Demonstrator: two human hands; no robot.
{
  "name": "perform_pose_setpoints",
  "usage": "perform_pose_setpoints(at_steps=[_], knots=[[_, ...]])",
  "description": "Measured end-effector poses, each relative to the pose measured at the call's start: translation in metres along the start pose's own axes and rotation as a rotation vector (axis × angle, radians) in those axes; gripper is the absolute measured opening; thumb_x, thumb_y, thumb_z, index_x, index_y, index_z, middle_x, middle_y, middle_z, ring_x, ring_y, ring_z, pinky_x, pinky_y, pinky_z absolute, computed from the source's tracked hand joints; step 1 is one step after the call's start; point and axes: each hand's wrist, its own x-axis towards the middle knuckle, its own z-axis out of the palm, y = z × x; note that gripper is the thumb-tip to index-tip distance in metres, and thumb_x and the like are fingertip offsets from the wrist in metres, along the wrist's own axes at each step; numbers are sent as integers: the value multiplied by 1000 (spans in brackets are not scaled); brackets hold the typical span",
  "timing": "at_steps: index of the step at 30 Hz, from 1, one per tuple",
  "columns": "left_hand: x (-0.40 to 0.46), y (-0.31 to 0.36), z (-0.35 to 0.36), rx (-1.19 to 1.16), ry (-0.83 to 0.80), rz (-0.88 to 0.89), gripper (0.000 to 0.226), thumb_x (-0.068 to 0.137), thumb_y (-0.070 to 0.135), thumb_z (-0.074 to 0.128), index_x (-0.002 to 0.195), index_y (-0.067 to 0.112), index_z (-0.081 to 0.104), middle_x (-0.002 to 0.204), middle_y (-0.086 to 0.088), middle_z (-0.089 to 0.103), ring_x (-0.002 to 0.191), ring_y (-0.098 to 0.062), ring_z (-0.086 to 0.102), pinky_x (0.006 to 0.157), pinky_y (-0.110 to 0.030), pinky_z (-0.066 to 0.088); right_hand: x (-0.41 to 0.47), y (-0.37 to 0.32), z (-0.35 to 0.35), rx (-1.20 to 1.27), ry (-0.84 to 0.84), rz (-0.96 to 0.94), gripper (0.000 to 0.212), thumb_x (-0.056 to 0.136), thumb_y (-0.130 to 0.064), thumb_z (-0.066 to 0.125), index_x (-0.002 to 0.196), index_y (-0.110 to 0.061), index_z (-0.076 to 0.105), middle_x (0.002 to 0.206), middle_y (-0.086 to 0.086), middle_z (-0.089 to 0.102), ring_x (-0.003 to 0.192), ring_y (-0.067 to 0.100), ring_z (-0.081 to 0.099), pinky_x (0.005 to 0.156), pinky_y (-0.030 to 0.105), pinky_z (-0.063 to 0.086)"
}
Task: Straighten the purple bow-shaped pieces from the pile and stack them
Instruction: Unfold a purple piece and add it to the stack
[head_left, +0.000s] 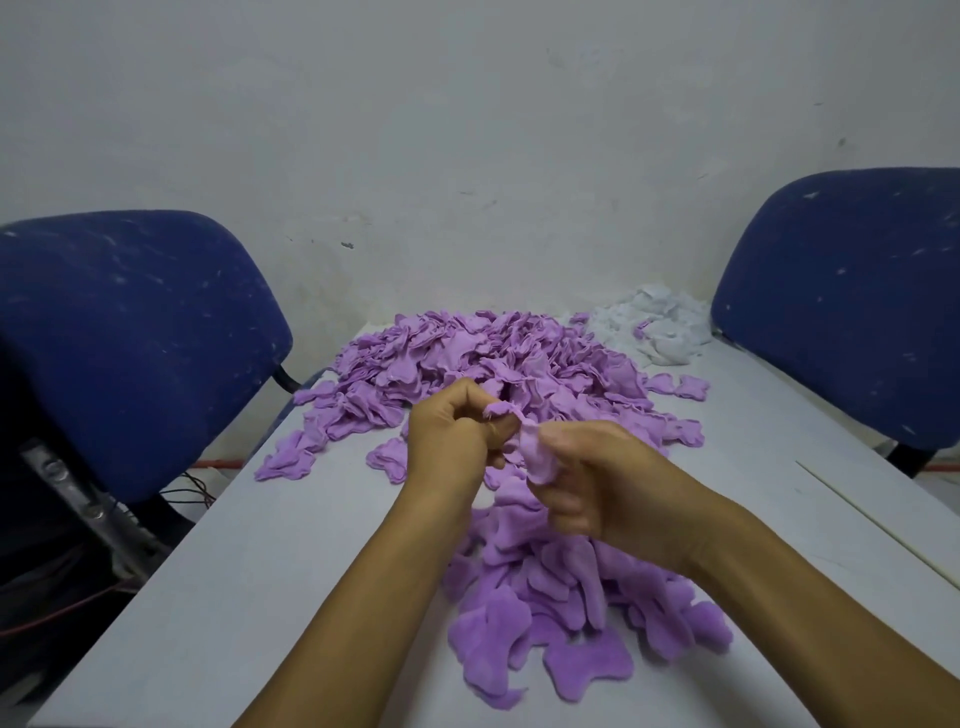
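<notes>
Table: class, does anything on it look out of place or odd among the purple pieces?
Yes. A white fluffy heap sits at the far right corner of the table, beside the purple pile, with one purple piece lying on it. A few purple pieces lie strayed apart from the pile.

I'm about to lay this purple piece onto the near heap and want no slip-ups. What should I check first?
1. Both hands hold the piece: ok, left hand and right hand pinch the purple piece.
2. Piece straightened: not ok, it is crumpled between the fingers.
3. Near heap tidy: not ok, pieces lie fanned and overlapping.
4. Far pile apart from the hands: ok.
5. Bare table beside the heap: ok.
</notes>
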Motion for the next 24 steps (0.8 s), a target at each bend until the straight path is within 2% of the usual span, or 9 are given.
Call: perform_pose_setpoints(at_steps=[2, 4, 7, 12, 14, 17, 19, 21, 24], knots=[[-3, 2, 0, -2, -5, 4, 40, 77, -19, 59, 55, 14, 53, 48, 4, 53, 41, -9, 49, 44, -22, 39, -4, -6, -5, 26, -82, 53, 28, 82, -38, 65, 80, -10, 66, 65, 2, 47, 53, 11, 42, 46, 20, 31], [-1, 4, -3, -31, -13, 9, 44, 78, -18, 59, 53, 17, 54, 51, 3, 54, 46, -11, 49, 44, -22, 41, -6, -8, -8, 5, -54, 34, 26, 87, -33, 63, 93, -8, 65, 66, 4, 53, 56, 12, 49, 45, 19, 33], [-3, 7, -5, -47, -155, 25, 33, 88, -8, 59, 65, 16, 56, 63, -3, 55, 56, -19, 49, 54, -29, 44, -3, -2, -8, -70, 109, -87, 9, 86, -19, 64, 81, -15, 70, 71, 7, 65, 57, 13, 61, 43, 17, 43], [-11, 11, -2, -62, -235, 43, 24, 95, -5, 51, 77, 11, 52, 70, -7, 55, 57, -18, 45, 50, -25, 45, 1, 0, -5, -253, 235, -232, 12, 87, -17, 66, 80, -23, 74, 85, 17, 75, 72, 22, 73, 53, 20, 52], [-12, 14, -2, -48, -248, 75, 21, 95, -6, 50, 80, 9, 51, 73, -11, 54, 58, -18, 44, 50, -25, 43, 0, 0, -5, -331, 288, -265, 19, 93, -8, 63, 80, -20, 71, 82, 18, 74, 71, 25, 74, 48, 21, 50], [-15, 15, 0, 21, -245, 134, 22, 94, -8, 51, 79, 8, 50, 61, 0, 54, 52, -15, 44, 49, -26, 41, 4, 4, -3, -414, 403, -325, 16, 94, -1, 59, 80, -9, 60, 62, 13, 69, 48, 19, 65, 37, 19, 40], [-17, 15, 2, 47, -218, 169, 27, 92, -10, 52, 76, 11, 51, 58, 3, 51, 52, -14, 43, 49, -27, 39, 8, 6, -1, -522, 503, -387, 19, 91, 3, 59, 74, -7, 59, 48, 5, 58, 37, 11, 52, 38, 18, 37], [-21, 16, 7, 36, -200, 189, 33, 90, -11, 53, 71, 15, 53, 57, 3, 49, 51, -14, 39, 48, -27, 35, 13, 5, -1, -668, 629, -436, 20, 86, 2, 62, 69, -9, 59, 45, 0, 51, 40, 8, 45, 43, 19, 37], [-30, 14, 19, 51, -223, 218, 34, 85, -4, 58, 66, 24, 56, 55, 8, 46, 50, -11, 34, 47, -23, 29, 19, 5, -5, -849, 839, -460, 20, 78, 4, 63, 66, -8, 52, 53, 4, 49, 51, 10, 39, 50, 26, 32]])
